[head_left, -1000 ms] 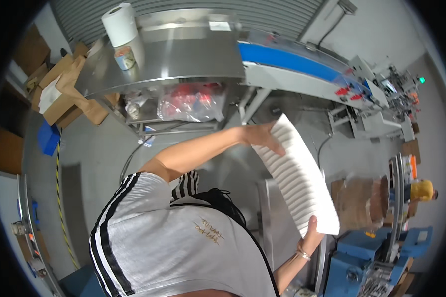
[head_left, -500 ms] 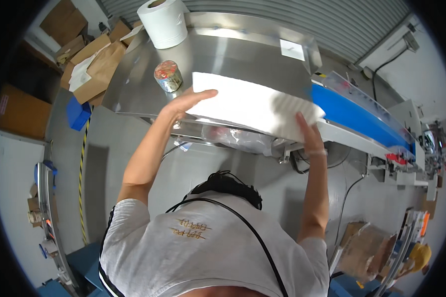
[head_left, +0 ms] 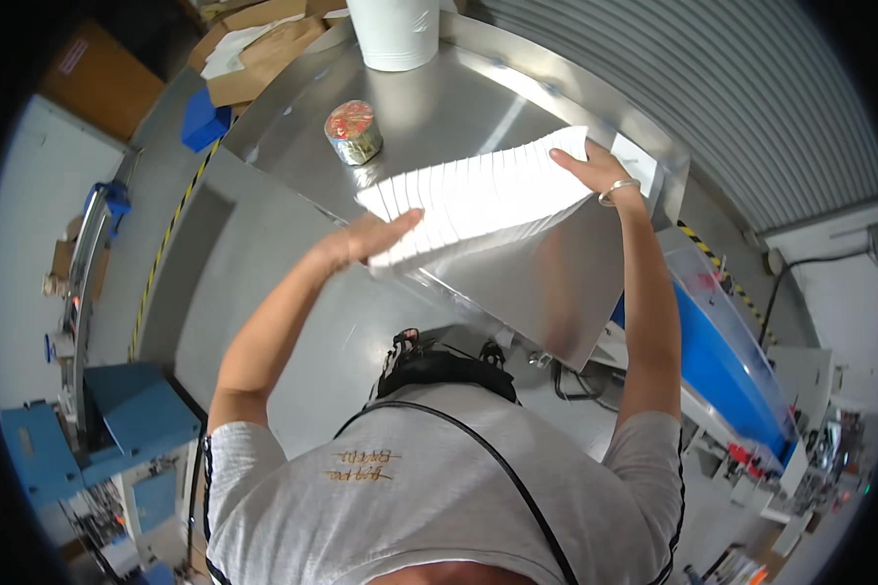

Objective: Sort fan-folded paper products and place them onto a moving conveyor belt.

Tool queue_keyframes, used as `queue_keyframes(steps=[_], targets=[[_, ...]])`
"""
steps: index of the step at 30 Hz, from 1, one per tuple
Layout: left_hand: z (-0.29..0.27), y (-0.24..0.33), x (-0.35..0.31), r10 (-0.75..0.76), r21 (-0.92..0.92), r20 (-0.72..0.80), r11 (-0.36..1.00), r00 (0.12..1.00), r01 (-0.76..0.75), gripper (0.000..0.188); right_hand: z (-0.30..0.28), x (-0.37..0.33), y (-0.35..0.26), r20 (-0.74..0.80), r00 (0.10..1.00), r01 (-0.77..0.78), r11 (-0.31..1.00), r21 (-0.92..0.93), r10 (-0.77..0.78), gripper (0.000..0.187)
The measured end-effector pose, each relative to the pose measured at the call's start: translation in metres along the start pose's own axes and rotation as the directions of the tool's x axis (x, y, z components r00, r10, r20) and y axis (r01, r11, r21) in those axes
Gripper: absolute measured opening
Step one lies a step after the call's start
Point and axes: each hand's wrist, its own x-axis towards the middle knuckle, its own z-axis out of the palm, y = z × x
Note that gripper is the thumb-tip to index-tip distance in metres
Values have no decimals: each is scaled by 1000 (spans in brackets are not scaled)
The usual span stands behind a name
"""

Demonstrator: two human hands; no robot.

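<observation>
Between my two hands I hold a long white stack (head_left: 483, 185), lined crosswise with thin dark seams like many flat pieces pressed side by side. Its exact kind does not show. My left hand (head_left: 371, 239), a little blurred, grips the near left end. At the far right end, my right hand (head_left: 595, 173) has its thumb over the top, and a bracelet circles that wrist. The stack slants up to the right above a steel table (head_left: 546, 283). Just beyond its left end stands a silver roll with a red-patterned top (head_left: 352, 132).
A large white roll (head_left: 395, 34) stands at the table's back, near open cardboard boxes (head_left: 263, 54) and a blue bin (head_left: 203, 119). A raised steel rim (head_left: 517, 73) edges the table. To the right runs a blue conveyor belt (head_left: 722, 361); blue cabinets (head_left: 137, 419) are at left.
My view has turned, so the table and conveyor appear rotated. The stack now tilts up to the right instead of down, its right end farther from me, both hands still on it.
</observation>
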Motion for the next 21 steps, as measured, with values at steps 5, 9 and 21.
queue_keyframes(steps=[5, 9, 21], targets=[[110, -1, -32, -136, -780, 35, 616, 990, 112, 53, 4, 64, -25, 14, 992, 120, 902, -414, -126, 103], [181, 47, -57, -56, -992, 115, -57, 992, 112, 35, 45, 96, -66, 177, 937, 349, 761, -547, -302, 100], [269, 71, -54, 217, -878, 135, -426, 967, 218, 34, 133, 77, -128, 320, 436, 877, 319, -359, -841, 68]])
